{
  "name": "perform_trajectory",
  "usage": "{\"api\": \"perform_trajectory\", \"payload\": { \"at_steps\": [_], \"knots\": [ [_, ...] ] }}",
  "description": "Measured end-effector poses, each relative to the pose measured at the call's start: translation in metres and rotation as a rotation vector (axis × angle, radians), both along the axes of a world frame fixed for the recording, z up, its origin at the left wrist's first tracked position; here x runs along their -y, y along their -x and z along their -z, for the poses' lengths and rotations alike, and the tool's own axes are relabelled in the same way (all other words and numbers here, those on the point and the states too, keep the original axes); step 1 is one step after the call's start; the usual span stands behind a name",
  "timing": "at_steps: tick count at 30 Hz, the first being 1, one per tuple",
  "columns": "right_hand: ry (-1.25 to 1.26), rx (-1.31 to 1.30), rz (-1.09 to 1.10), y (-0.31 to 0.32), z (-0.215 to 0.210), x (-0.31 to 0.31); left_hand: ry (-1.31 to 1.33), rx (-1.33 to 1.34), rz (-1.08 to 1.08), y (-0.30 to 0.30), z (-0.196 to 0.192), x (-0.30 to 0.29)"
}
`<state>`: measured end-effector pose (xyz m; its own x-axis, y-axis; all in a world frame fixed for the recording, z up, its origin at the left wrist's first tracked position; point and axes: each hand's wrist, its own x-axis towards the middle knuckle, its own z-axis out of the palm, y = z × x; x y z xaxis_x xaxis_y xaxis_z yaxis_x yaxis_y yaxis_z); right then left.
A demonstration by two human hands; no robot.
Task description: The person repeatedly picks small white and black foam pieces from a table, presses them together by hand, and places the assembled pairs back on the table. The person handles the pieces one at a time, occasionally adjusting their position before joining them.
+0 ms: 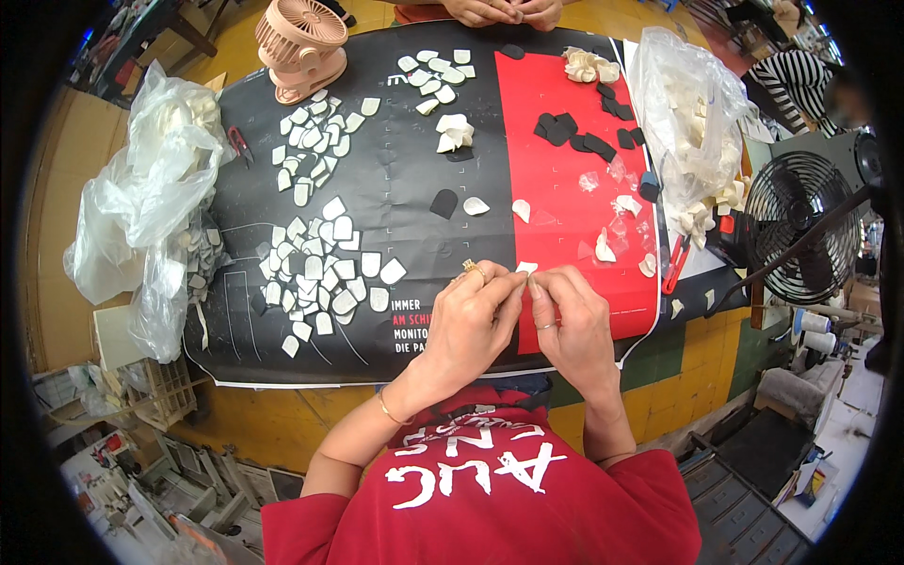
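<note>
My left hand [474,318] and my right hand [576,315] meet over the red part of the table cover. Between their pinched fingertips is a small white piece [527,267], perhaps fabric; the fingers hide most of it. To the left lies a wide group of small white patches with dark edges [325,273], each straight on one side and rounded on the other. Ahead of my hands are a cream patch [521,210], another pale patch [476,205] and a black patch [443,203]. Curled cream pieces [605,247] lie to the right.
A pink desk fan [301,47] stands at the far left. Clear plastic bags [141,207] [686,113] flank the work surface. Red-handled snips [675,264] lie at the right, near a black fan [800,226]. Another person's hands [504,11] are across the table.
</note>
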<state>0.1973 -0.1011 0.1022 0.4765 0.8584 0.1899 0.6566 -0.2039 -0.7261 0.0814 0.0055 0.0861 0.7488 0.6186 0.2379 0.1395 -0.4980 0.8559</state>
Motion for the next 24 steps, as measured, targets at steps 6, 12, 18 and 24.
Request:
{"api": "perform_trajectory", "payload": {
  "at_steps": [6,12,18,24],
  "knots": [
    [-0.013,-0.025,-0.013,0.0013,0.0015,-0.0010,0.080,0.058,-0.027,0.0003,0.0003,-0.0003],
    [-0.013,-0.017,0.002,0.0020,0.0017,-0.0014,0.138,0.059,-0.042,-0.0007,0.0000,-0.0013],
    [-0.013,0.032,-0.009,0.0008,0.0012,-0.0013,0.105,0.059,-0.018,0.0004,-0.0004,-0.0018],
    [-0.038,0.114,-0.006,0.0040,0.0036,-0.0042,0.082,0.077,-0.022,-0.0006,0.0008,-0.0026]
  ]
}}
